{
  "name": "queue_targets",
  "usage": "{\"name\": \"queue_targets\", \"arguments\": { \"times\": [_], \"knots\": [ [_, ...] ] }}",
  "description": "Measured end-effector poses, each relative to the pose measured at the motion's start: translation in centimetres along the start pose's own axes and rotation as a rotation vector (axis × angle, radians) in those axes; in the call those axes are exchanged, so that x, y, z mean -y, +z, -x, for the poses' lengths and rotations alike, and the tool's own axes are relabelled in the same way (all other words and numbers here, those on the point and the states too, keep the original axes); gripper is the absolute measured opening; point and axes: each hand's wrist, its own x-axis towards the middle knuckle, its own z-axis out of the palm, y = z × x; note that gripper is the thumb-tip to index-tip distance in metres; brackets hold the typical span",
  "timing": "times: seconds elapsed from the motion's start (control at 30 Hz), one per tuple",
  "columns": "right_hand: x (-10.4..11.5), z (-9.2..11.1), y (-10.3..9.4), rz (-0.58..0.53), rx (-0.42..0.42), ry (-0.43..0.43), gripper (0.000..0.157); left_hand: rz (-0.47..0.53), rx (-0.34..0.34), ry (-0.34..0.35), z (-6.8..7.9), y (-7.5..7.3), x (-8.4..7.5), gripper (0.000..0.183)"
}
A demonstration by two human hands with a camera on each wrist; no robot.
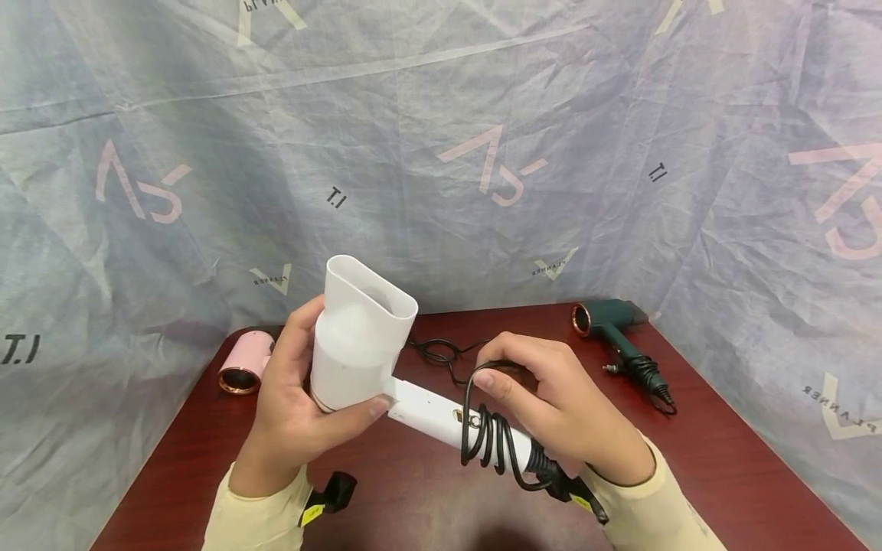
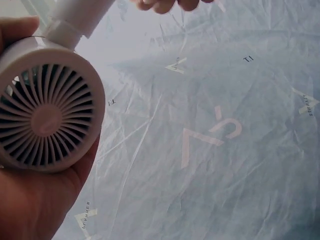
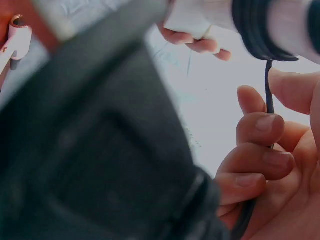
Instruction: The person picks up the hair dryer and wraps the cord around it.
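Note:
A white hair dryer [image 1: 358, 348] is held above the table, its wide flat nozzle pointing up. My left hand [image 1: 292, 417] grips it round the barrel, thumb near where the handle begins. The round slatted intake grille [image 2: 47, 120] faces the left wrist camera. Several loops of black cord [image 1: 491, 440] wrap the lower handle, which slants down to the right. My right hand [image 1: 551, 398] holds a stretch of this cord; in the right wrist view curled fingers [image 3: 262, 127] go round the cord [image 3: 269, 95], just below the handle.
A pink hair dryer [image 1: 246, 361] lies on the dark red table [image 1: 717, 459] at the back left. At the back right lies a green hair dryer [image 1: 609, 317], its cord wound round the handle. More black cord [image 1: 441, 352] trails behind. A grey fabric sheet [image 1: 441, 153] surrounds the table.

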Motion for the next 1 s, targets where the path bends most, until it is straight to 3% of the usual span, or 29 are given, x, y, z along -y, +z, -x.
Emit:
{"name": "queue_targets", "arguments": {
  "times": [0.3,0.5,0.77,0.93,0.97,1.0],
  "knots": [
    [-1.0,-0.1,0.6,-0.066,0.053,0.053,0.019,0.095,-0.045,0.05,-0.2,0.3,-0.1,0.097],
    [-1.7,-0.4,1.1,0.012,0.079,-0.005,0.019,0.233,-0.077,0.072,-0.3,0.7,-0.2,0.094],
    [-1.4,-0.4,2.0,0.021,0.126,0.078,0.018,0.216,-0.133,0.11,-0.5,0.7,0.0,0.093],
    [-1.4,-0.1,2.7,-0.089,0.15,0.121,0.023,0.187,-0.185,0.137,-0.9,1.0,-0.3,0.088],
    [-1.6,0.0,2.9,-0.226,0.161,0.144,0.025,0.18,-0.198,0.135,-0.9,1.0,-0.4,0.087],
    [-1.7,0.3,3.0,-0.144,0.187,0.085,0.031,0.172,-0.211,0.131,-0.9,1.0,-0.5,0.087]
  ]
}}
